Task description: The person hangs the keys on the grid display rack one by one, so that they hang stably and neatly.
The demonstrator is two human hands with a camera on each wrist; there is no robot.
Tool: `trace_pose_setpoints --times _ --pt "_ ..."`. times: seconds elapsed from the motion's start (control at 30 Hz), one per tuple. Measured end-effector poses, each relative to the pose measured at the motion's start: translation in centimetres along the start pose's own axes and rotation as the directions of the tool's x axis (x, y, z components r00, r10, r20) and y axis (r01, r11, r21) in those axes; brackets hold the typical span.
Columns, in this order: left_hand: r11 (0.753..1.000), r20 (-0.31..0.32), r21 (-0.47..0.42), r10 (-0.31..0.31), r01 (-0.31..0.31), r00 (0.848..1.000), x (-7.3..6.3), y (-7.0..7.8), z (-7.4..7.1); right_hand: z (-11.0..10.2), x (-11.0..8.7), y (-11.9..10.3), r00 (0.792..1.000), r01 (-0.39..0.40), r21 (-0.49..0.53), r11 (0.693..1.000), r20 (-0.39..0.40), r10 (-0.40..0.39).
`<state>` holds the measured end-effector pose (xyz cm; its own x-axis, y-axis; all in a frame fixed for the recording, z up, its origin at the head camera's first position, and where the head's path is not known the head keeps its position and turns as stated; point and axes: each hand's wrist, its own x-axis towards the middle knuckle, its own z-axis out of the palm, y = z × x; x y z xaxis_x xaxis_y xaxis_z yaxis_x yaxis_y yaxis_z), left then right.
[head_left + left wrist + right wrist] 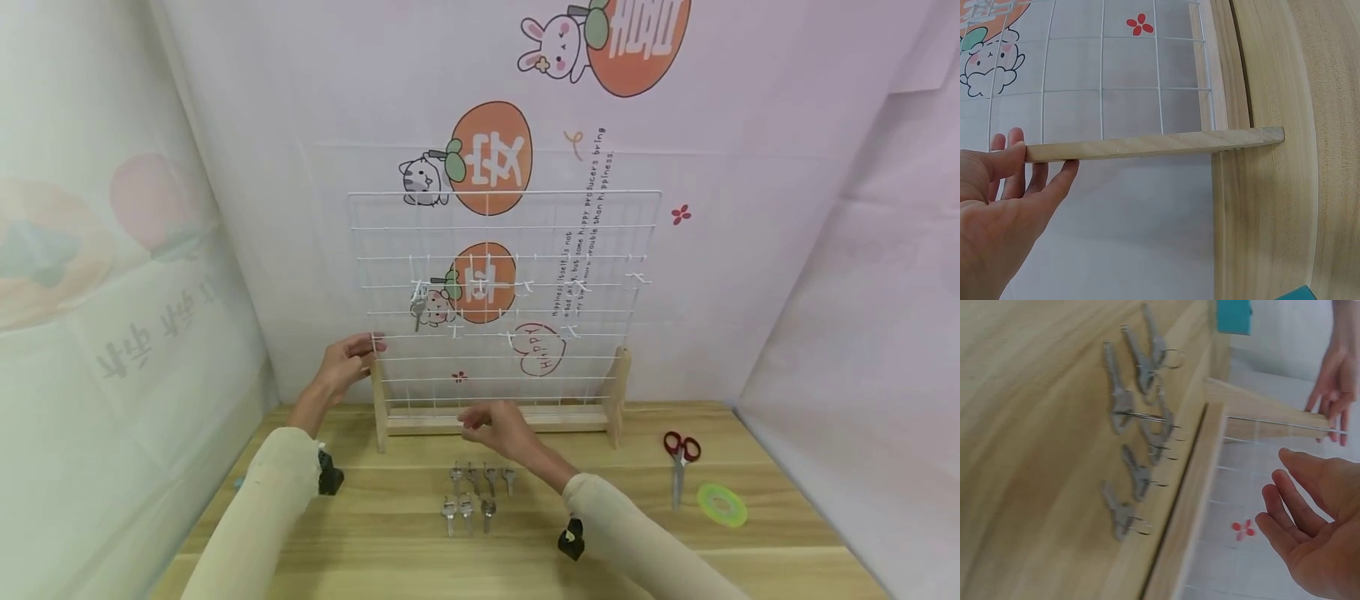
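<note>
A white wire grid rack (504, 192) stands on two wooden uprights at the back of the table. My left hand (347, 362) grips the top of the left wooden upright (1147, 145), thumb on one side and fingers on the other. One key (418, 310) hangs from a hook on the grid's left part. Several keys with rings (488, 508) lie in two rows on the table before the rack. My right hand (504, 427) is in the air between these keys and the grid; in the right wrist view its fingers are loosely bent around nothing.
Red-handled scissors (679, 467) and a yellow-green ring-shaped roll (722, 505) lie at the table's right. Several white hooks (578, 286) sit on the grid. A teal object (1234, 316) is near the left upright. A printed white cloth (315, 250) hangs behind.
</note>
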<state>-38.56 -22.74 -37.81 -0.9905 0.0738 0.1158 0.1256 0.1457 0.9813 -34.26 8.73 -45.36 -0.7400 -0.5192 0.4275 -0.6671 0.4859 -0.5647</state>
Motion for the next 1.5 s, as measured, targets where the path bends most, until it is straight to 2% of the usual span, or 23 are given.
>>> trace_pose_setpoints --times 0.27,0.5,0.7,1.17,1.5 --pt "1.000 0.005 -0.005 0.010 -0.010 1.000 0.1 0.0 0.1 1.9 -0.9 1.5 0.998 -0.030 -0.023 0.999 0.049 0.031" --pt "1.000 0.001 -0.005 0.018 -0.018 1.000 0.0 -0.1 -0.1 3.3 -1.5 2.2 0.990 -0.092 -0.013 0.996 0.108 0.093" --pt "1.000 0.004 -0.009 0.017 -0.017 1.000 0.0 0.0 -0.2 4.1 -1.6 2.3 0.984 -0.133 -0.030 0.991 0.115 0.136" --pt "1.000 -0.006 -0.017 0.017 -0.017 1.000 0.0 -0.1 0.1 5.1 -1.3 2.0 0.983 -0.098 -0.027 0.995 0.151 0.101" --pt "1.000 -0.003 -0.005 0.022 -0.022 1.000 0.0 -0.1 0.0 5.6 -1.1 2.4 0.989 -0.060 -0.060 0.996 0.131 0.067"
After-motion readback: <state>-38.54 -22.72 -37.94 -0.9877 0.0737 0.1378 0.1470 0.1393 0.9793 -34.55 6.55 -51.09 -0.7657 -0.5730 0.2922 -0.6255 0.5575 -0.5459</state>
